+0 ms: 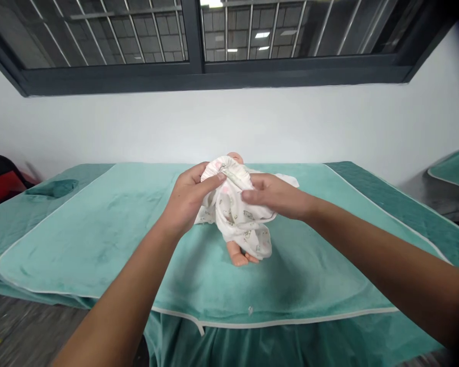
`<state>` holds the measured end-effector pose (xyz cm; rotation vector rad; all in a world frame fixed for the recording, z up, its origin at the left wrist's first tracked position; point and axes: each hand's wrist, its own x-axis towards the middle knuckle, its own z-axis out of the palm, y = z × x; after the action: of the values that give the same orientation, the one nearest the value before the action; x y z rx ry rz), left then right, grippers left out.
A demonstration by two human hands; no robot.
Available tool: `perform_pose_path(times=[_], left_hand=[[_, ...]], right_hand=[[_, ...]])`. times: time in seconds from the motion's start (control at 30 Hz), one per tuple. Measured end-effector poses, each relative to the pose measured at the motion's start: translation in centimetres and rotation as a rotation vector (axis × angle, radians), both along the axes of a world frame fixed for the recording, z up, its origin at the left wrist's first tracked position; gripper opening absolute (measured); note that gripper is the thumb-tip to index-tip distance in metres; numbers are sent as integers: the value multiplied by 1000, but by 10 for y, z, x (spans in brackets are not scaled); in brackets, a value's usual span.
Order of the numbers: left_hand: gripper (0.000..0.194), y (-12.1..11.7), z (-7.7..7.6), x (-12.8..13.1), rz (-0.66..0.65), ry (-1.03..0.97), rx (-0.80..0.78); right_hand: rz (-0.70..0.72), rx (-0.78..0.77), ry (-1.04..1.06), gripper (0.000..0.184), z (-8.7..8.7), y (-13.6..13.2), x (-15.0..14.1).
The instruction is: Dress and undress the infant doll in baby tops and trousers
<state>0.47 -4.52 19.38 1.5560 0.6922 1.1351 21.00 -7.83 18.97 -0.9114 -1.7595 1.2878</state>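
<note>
- I'm pinching the gathered edge of the white printed garment [233,204] with my left hand [189,196]; the thumb is lying across the front, so the grip is showing as narrow and holding cloth.
- I'm gripping the same garment at its right side with my right hand [273,194], the thumb pressing on the front; most of the fingers are hiding behind the fabric, and I can't tell how tightly they're curling.
- I'm seeing the garment bunching and draping between both hands, in front of the doll [237,254], near the middle of the light teal pad [80,229].
- The doll's feet are poking out below the cloth, pointing toward me, and part of its head is showing beyond the gathered edge; the cloth is covering its middle, so I can't tell how far the garment is going around it.
- The pad is lying over a darker teal cover [371,191], running up near a white wall [99,127].
- Above, a dark-framed window [197,69] is stretching across my view, with metal bars showing through the glass.
</note>
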Motion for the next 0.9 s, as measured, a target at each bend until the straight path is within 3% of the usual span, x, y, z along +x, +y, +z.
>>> perform_pose_path(times=[0.07, 0.17, 0.33, 0.43, 0.5, 0.6, 0.67, 0.8, 0.9], left_hand=[[22, -1, -2, 4, -11, -26, -28], [31, 0, -7, 7, -59, 7, -58], [42, 2, -13, 2, -296, 269, -88], [37, 6, -16, -2, -195, 90, -161], [36, 8, -19, -2, -106, -69, -196], [38, 9, -25, 2, -77, -182, -254], [43, 8, -28, 5, -101, -192, -275], [64, 3, -29, 6, -218, -3, -217], [69, 2, -28, 2, -264, 122, -204]], right_hand=[[4, -5, -9, 40, 1, 0, -3], [-166, 34, 187, 37, 4, 4, -10], [-237, -31, 353, 46, 1, 11, -15], [-201, -97, 337, 55, -8, 11, -12], [-78, -168, 232, 56, -13, 10, -9], [74, -216, 10, 47, -17, 9, -8], [12, -179, -7, 40, -17, 9, -11], [-199, -106, 211, 35, -21, 13, -18], [-211, -148, 339, 40, -28, 13, -20]])
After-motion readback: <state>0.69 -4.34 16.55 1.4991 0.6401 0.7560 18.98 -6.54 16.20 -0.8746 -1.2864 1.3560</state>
